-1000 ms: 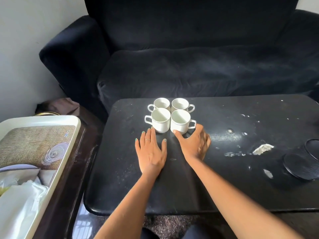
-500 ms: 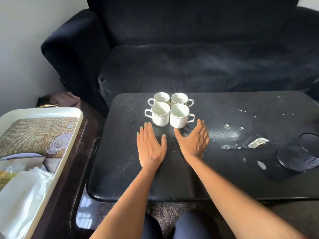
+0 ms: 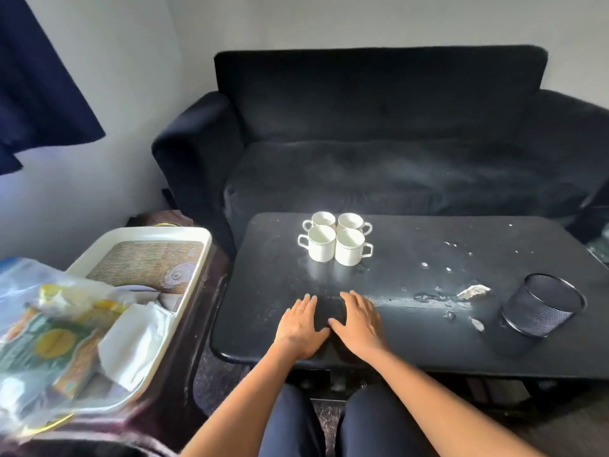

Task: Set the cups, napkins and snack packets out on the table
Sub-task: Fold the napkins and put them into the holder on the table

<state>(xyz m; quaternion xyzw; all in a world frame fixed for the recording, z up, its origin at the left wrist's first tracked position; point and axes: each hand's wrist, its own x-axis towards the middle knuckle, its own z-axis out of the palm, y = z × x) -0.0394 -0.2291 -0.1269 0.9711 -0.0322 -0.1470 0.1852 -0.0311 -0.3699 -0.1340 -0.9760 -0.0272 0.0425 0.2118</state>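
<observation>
Several white cups (image 3: 336,240) stand in a tight square at the far side of the black table (image 3: 428,331), handles pointing outward. My left hand (image 3: 301,326) and my right hand (image 3: 359,321) lie flat, side by side, on the table near its front edge, well short of the cups and holding nothing. On the cream tray (image 3: 197,255) to the left lie white napkins (image 3: 131,344) and colourful snack packets (image 3: 49,341) in clear plastic.
A black mesh pot (image 3: 540,305) lies tipped on the table's right side, with a crumpled scrap of paper (image 3: 473,291) and crumbs beside it. A dark sofa (image 3: 395,143) stands behind the table. The tray rests on a dark side table (image 3: 184,374).
Both hands have drawn back from the cups toward the table's front edge. The view has pulled back and widened, showing more of the tray and sofa.
</observation>
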